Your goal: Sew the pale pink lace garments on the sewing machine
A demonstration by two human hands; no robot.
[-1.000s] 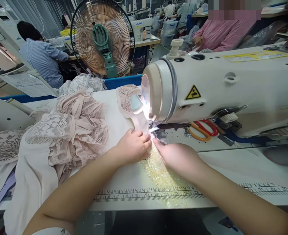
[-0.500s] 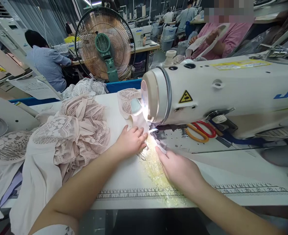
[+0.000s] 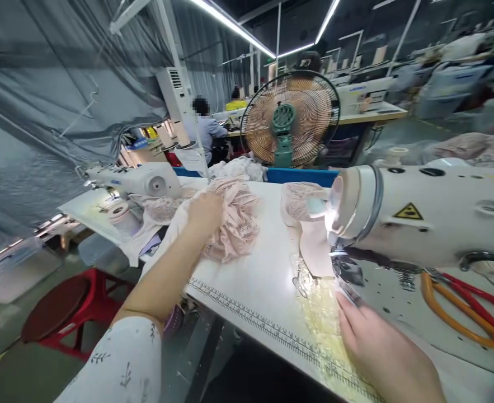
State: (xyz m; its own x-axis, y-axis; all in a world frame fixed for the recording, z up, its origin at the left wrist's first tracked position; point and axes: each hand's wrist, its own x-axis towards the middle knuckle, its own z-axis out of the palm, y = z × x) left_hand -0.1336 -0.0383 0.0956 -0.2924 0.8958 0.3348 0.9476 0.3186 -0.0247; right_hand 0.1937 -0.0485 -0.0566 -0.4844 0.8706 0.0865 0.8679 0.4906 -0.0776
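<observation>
My left hand (image 3: 206,214) is over a heap of pale pink lace fabric (image 3: 239,224) left of the sewing machine; its fingers are blurred and partly hidden. Beside the needle area, my right hand (image 3: 383,336) is closed around a slim metal tool (image 3: 348,292), whose exact kind I cannot make out. Under the lit head of the white sewing machine (image 3: 435,207) lies a pale pink fabric piece (image 3: 315,249), joined to a lace part (image 3: 299,201) behind it. Yellowish clear tape (image 3: 320,319) covers the table in front of the needle.
Orange-handled scissors (image 3: 433,305) and a red-handled pair (image 3: 477,294) lie under the machine arm. A printed ruler (image 3: 255,319) follows the table's front edge. Behind stands a large fan (image 3: 286,120); at left are another sewing machine (image 3: 146,182) and a red stool (image 3: 62,313). A person (image 3: 207,131) sits farther back.
My left hand has left the fabric at the needle and moved left to the lace heap. The view has swung left. My right hand stays beside the needle.
</observation>
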